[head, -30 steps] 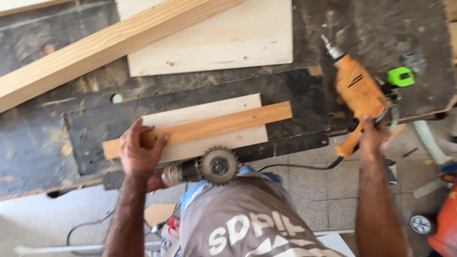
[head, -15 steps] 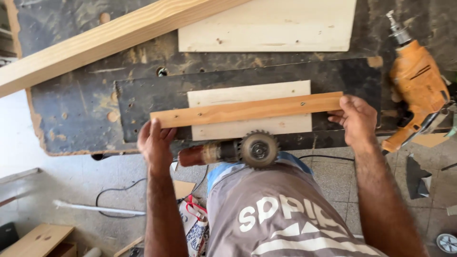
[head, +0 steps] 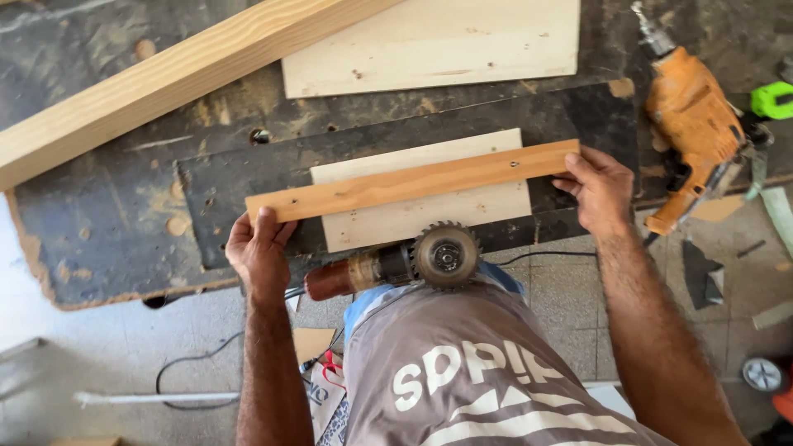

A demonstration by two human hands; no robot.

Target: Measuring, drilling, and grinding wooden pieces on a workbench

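Dark workbench (head: 124, 215): left hand (head: 258, 252) and right hand (head: 601, 188) each grip one wooden strip (head: 413, 180), atop one board (head: 429, 216).

Orange drill (head: 692, 124), long pale beam (head: 165, 78), light plywood sheet (head: 438, 41), toothed-disc grinder (head: 396, 264), perhaps corded

We see both forearms reaching forward from the bottom of the view, bare, roughly parallel. Left hand (head: 260, 248): fingers curled, thumb raised along the near side, gripping at the fingertips. Right hand (head: 601, 188): fingers bent leftward, tips pressed closed, wrist straight, back of hand up. The right hand sits farther forward than the left. Elbows are out of view.
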